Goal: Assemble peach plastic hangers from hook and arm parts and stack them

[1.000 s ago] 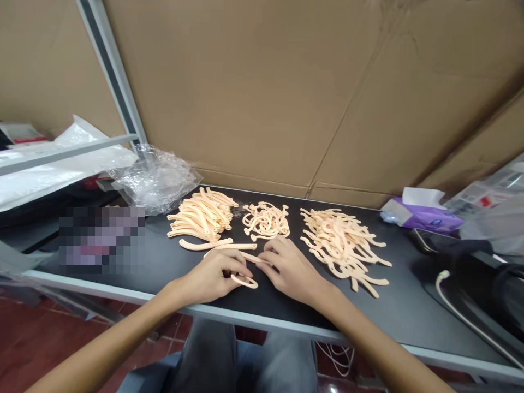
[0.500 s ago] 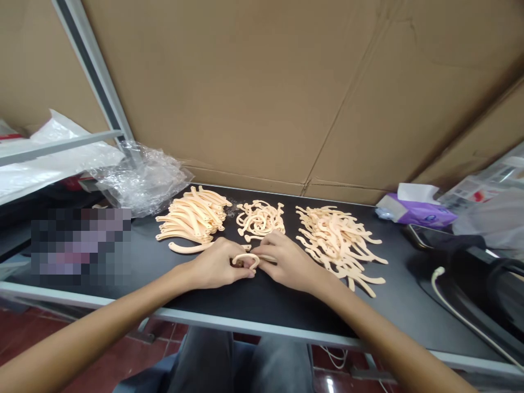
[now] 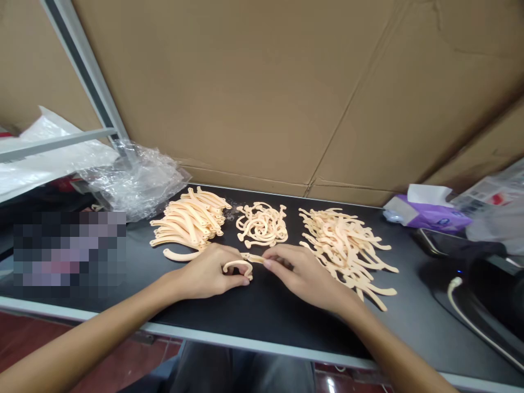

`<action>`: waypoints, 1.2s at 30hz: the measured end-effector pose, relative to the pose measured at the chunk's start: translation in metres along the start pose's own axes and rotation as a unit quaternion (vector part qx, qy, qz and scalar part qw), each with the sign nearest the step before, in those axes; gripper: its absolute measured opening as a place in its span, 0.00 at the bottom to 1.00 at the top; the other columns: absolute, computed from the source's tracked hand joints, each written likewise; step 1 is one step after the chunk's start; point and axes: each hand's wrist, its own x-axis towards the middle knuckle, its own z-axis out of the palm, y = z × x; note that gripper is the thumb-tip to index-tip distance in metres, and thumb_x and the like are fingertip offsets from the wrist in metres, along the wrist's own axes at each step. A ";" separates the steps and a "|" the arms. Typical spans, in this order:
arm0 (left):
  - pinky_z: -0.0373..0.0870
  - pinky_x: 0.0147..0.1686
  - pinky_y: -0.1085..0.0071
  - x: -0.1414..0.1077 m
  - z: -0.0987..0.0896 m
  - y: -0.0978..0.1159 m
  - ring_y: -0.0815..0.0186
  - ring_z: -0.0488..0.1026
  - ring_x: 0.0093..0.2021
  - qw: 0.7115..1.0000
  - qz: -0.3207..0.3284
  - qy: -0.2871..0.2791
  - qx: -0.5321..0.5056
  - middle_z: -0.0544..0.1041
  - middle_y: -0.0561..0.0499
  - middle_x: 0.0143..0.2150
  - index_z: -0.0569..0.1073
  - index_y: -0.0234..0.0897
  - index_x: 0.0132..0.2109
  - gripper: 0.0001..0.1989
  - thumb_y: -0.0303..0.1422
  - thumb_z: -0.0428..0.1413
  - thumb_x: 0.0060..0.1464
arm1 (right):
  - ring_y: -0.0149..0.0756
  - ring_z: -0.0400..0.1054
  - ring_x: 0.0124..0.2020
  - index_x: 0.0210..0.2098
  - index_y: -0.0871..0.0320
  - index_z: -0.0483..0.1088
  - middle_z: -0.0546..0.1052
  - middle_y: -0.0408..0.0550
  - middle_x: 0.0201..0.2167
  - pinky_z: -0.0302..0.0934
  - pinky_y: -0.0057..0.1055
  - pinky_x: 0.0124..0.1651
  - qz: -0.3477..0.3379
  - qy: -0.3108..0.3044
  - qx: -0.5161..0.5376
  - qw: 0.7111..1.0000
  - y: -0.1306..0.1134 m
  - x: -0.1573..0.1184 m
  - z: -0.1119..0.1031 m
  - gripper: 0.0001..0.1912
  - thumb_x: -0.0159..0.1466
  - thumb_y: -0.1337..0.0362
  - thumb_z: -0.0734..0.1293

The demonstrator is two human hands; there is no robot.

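My left hand is closed around a cream hook-shaped piece, whose curved end pokes out between thumb and fingers. Just to the right, my right hand pinches the end of a pale curved strip between thumb and forefinger. The strip's other end comes close to the left fingers; whether they touch is unclear. Partly hidden behind my left hand, a long curved cream piece lies on the black table. Beyond the hands is a pile of small hook-shaped pieces.
Long curved pieces are stacked on the left, and wavy pieces are heaped on the right. Clear plastic wrap lies back left. A purple tissue pack, a phone and a white cable are at the right. Cardboard stands behind.
My right hand has moved right, away from the left hand, and more of the strip in its fingers shows. My left hand keeps the hook-shaped piece. The view has shifted slightly.
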 end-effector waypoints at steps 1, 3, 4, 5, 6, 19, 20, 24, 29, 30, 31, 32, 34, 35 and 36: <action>0.61 0.31 0.77 0.000 -0.001 0.000 0.72 0.71 0.29 1.000 -0.012 -0.006 0.003 0.77 0.54 0.30 0.81 0.38 0.36 0.04 0.30 0.60 0.58 | 0.31 0.72 0.36 0.40 0.55 0.74 0.79 0.42 0.35 0.61 0.27 0.40 0.015 -0.009 0.018 1.000 -0.002 0.000 0.000 0.08 0.70 0.63 0.62; 0.61 0.30 0.77 0.001 -0.002 0.001 0.72 0.70 0.28 0.999 -0.027 -0.018 0.008 0.75 0.55 0.29 0.81 0.38 0.36 0.05 0.31 0.59 0.59 | 0.31 0.71 0.34 0.42 0.55 0.75 0.80 0.42 0.35 0.61 0.27 0.38 0.040 -0.029 0.043 0.998 -0.003 0.001 0.001 0.09 0.69 0.63 0.63; 0.60 0.30 0.77 0.001 -0.002 0.001 0.72 0.69 0.28 0.999 -0.029 -0.020 0.008 0.75 0.55 0.29 0.80 0.37 0.36 0.05 0.31 0.59 0.59 | 0.31 0.71 0.34 0.43 0.55 0.76 0.80 0.42 0.35 0.60 0.27 0.38 0.047 -0.037 0.051 0.997 -0.003 0.002 0.000 0.10 0.69 0.63 0.63; 0.60 0.30 0.77 0.001 -0.002 0.001 0.73 0.69 0.28 0.999 -0.030 -0.019 0.006 0.74 0.55 0.29 0.80 0.37 0.35 0.05 0.31 0.59 0.59 | 0.31 0.71 0.35 0.43 0.55 0.76 0.80 0.42 0.36 0.60 0.27 0.38 0.053 -0.043 0.057 0.996 -0.002 0.002 -0.001 0.10 0.69 0.63 0.62; 0.61 0.31 0.77 0.001 -0.002 0.001 0.73 0.69 0.28 0.999 -0.030 -0.018 0.002 0.74 0.55 0.29 0.80 0.36 0.35 0.06 0.31 0.59 0.59 | 0.31 0.71 0.35 0.43 0.55 0.77 0.81 0.42 0.36 0.60 0.27 0.38 0.057 -0.047 0.060 0.995 -0.001 0.002 -0.002 0.11 0.69 0.63 0.62; 0.65 0.29 0.76 0.002 -0.004 0.002 0.69 0.72 0.31 0.984 -0.095 0.005 -0.154 0.80 0.49 0.34 0.82 0.34 0.38 0.09 0.34 0.60 0.57 | 0.25 0.65 0.17 0.39 0.58 0.76 0.74 0.40 0.24 0.58 0.22 0.22 0.137 -0.172 0.117 0.968 -0.006 -0.001 -0.013 0.12 0.68 0.59 0.63; 0.64 0.29 0.76 0.002 -0.004 0.003 0.70 0.71 0.30 0.984 -0.096 0.007 -0.151 0.80 0.50 0.33 0.82 0.34 0.37 0.08 0.33 0.60 0.56 | 0.24 0.64 0.16 0.39 0.59 0.75 0.74 0.40 0.24 0.57 0.22 0.20 0.147 -0.179 0.126 0.965 -0.006 -0.002 -0.012 0.12 0.68 0.58 0.63; 0.67 0.30 0.75 0.002 -0.003 0.006 0.69 0.73 0.30 0.983 -0.083 0.027 -0.158 0.79 0.49 0.31 0.81 0.32 0.35 0.08 0.33 0.59 0.56 | 0.22 0.62 0.13 0.36 0.59 0.75 0.74 0.40 0.23 0.53 0.20 0.16 0.158 -0.182 0.126 0.962 -0.006 -0.001 -0.010 0.13 0.67 0.58 0.63; 0.71 0.28 0.75 0.001 -0.003 0.008 0.70 0.74 0.27 0.968 -0.096 0.040 -0.229 0.78 0.47 0.32 0.81 0.30 0.36 0.07 0.31 0.61 0.53 | 0.22 0.62 0.13 0.30 0.59 0.72 0.73 0.40 0.22 0.53 0.19 0.15 0.141 -0.184 0.121 0.965 -0.007 -0.001 -0.011 0.16 0.68 0.56 0.62; 0.71 0.28 0.75 0.001 -0.003 0.008 0.70 0.74 0.27 0.965 -0.098 0.041 -0.241 0.78 0.47 0.33 0.81 0.30 0.36 0.07 0.30 0.61 0.53 | 0.22 0.62 0.13 0.29 0.59 0.72 0.73 0.40 0.22 0.53 0.19 0.15 0.137 -0.183 0.120 0.966 -0.007 -0.001 -0.011 0.17 0.68 0.55 0.62; 0.72 0.28 0.75 0.001 -0.003 0.008 0.70 0.75 0.27 0.962 -0.099 0.041 -0.250 0.78 0.47 0.34 0.81 0.30 0.37 0.07 0.30 0.62 0.52 | 0.22 0.62 0.13 0.28 0.59 0.71 0.72 0.40 0.22 0.53 0.19 0.15 0.133 -0.183 0.120 0.967 -0.006 -0.001 -0.010 0.18 0.68 0.54 0.62; 0.73 0.29 0.75 0.001 -0.003 0.007 0.70 0.75 0.28 0.961 -0.099 0.043 -0.256 0.78 0.47 0.35 0.82 0.30 0.37 0.07 0.30 0.62 0.52 | 0.22 0.62 0.13 0.27 0.59 0.71 0.72 0.39 0.21 0.52 0.19 0.16 0.130 -0.183 0.122 0.967 -0.006 -0.001 -0.010 0.19 0.68 0.54 0.62; 0.73 0.30 0.75 0.001 -0.003 0.007 0.69 0.76 0.30 0.961 -0.098 0.048 -0.256 0.79 0.46 0.36 0.82 0.31 0.38 0.07 0.30 0.63 0.51 | 0.21 0.62 0.13 0.26 0.59 0.70 0.71 0.39 0.20 0.52 0.19 0.16 0.125 -0.183 0.129 0.967 -0.005 -0.002 -0.009 0.20 0.69 0.53 0.62; 0.73 0.30 0.75 0.001 -0.003 0.007 0.69 0.76 0.30 0.961 -0.099 0.048 -0.256 0.80 0.46 0.37 0.82 0.31 0.37 0.07 0.30 0.63 0.51 | 0.21 0.61 0.13 0.26 0.59 0.69 0.71 0.39 0.20 0.52 0.19 0.16 0.122 -0.182 0.133 0.967 -0.004 -0.002 -0.009 0.20 0.69 0.53 0.62; 0.73 0.30 0.75 0.001 -0.002 0.006 0.69 0.76 0.31 0.960 -0.102 0.048 -0.258 0.80 0.46 0.37 0.82 0.31 0.37 0.07 0.31 0.63 0.52 | 0.21 0.62 0.13 0.26 0.59 0.69 0.71 0.39 0.20 0.52 0.19 0.16 0.121 -0.182 0.137 0.966 -0.004 -0.002 -0.008 0.20 0.69 0.53 0.62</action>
